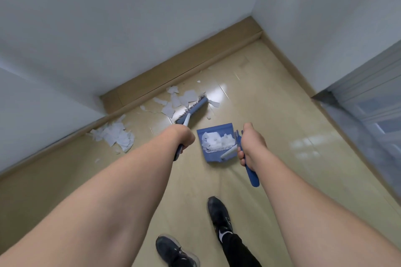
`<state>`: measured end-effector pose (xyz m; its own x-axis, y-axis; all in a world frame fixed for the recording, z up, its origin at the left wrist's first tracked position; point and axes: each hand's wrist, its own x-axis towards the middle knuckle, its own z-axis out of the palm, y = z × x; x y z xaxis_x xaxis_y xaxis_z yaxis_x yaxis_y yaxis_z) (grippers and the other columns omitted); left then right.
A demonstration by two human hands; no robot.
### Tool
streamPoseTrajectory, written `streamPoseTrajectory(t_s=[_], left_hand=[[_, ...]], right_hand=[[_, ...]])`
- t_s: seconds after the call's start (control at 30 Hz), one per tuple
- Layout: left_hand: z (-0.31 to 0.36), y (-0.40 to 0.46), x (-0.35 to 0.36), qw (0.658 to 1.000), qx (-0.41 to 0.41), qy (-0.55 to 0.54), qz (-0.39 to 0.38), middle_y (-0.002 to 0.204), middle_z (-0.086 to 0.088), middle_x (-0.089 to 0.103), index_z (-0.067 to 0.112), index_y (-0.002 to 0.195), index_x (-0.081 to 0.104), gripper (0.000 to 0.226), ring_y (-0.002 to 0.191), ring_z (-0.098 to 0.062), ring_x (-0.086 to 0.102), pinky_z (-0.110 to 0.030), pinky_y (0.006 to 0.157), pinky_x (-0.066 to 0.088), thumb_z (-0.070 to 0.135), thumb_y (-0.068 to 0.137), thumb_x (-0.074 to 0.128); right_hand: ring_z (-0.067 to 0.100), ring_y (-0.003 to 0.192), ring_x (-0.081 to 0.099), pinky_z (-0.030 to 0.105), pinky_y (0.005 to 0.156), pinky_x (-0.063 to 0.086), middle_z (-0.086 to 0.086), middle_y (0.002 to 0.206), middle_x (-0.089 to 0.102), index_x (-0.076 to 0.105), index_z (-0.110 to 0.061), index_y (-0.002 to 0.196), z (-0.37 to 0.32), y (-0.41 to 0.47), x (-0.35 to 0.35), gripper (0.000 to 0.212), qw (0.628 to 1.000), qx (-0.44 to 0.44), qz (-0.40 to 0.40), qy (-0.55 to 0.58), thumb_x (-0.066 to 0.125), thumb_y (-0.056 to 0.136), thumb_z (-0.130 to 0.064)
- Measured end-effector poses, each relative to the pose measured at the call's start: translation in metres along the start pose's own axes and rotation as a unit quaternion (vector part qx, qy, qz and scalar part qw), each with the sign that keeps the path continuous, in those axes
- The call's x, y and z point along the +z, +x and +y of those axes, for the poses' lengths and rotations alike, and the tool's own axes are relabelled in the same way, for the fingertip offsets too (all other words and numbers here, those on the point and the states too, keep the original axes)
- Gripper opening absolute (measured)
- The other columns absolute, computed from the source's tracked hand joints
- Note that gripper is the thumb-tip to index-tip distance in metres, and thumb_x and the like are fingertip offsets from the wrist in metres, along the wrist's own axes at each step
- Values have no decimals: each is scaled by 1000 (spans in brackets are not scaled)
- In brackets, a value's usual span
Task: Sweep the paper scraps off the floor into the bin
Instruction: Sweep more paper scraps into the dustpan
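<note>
Left hand (183,136) is wrapped tight round the broom handle (184,124), with the blue broom head (192,109) down on the floor (271,115) just past it, right in a bunch of white paper scraps (175,101). Right hand (251,145) has its fingers curled round the blue dustpan handle (250,174); the dustpan (217,143) sits between the two hands and has a pile of scraps in it. Another heap of scraps (115,136) lies out beyond the left hand by the skirting board (184,67). Black shoes (219,214) below.
</note>
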<state>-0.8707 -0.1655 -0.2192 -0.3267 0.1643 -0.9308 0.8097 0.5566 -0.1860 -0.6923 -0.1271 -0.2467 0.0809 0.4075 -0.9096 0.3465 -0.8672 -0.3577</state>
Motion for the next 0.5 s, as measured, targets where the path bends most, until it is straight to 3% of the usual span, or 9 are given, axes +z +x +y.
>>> streamPoseTrajectory(t_s=[0.07,0.17,0.23,0.33,0.4,0.5], left_hand=[[13,17,0,1000,1,21,20,80,-6,59,2,104,53,21,58,-18,53,-27,54,43,6,88,40],[19,27,13,998,13,38,53,96,-3,61,10,124,47,35,92,-21,66,-30,83,53,14,90,37],[16,20,31,995,16,72,61,111,-2,61,12,134,46,43,103,-20,64,-31,90,52,17,92,39],[2,-2,45,992,16,118,33,95,-1,56,13,132,47,42,86,-22,59,-28,80,50,16,91,38],[-14,-23,42,992,14,122,15,78,-1,51,12,118,49,31,76,-22,56,-29,76,47,14,90,37],[-43,-55,43,991,1,127,32,68,0,47,12,103,49,20,55,-16,49,-26,69,44,12,87,38]], right_hand=[[16,36,31,19,41,30,4,60,44,46,-15,75,-5,10,12,30,1000,1,-1,12,36,83,-43],[16,39,33,19,38,31,5,64,45,48,-15,77,-12,16,28,30,1000,2,-6,17,37,84,-42],[17,42,33,18,39,31,5,65,44,46,-15,76,-16,15,31,26,999,10,-8,29,38,82,-39],[17,40,34,18,42,32,5,65,46,48,-16,75,-19,8,26,23,999,19,-13,31,40,81,-37],[16,36,33,19,42,31,5,66,46,51,-21,73,-14,3,22,19,999,17,-30,24,43,80,-37],[15,30,35,19,39,32,7,76,50,55,-18,97,0,-2,13,38,994,59,-91,2,47,82,-52]])
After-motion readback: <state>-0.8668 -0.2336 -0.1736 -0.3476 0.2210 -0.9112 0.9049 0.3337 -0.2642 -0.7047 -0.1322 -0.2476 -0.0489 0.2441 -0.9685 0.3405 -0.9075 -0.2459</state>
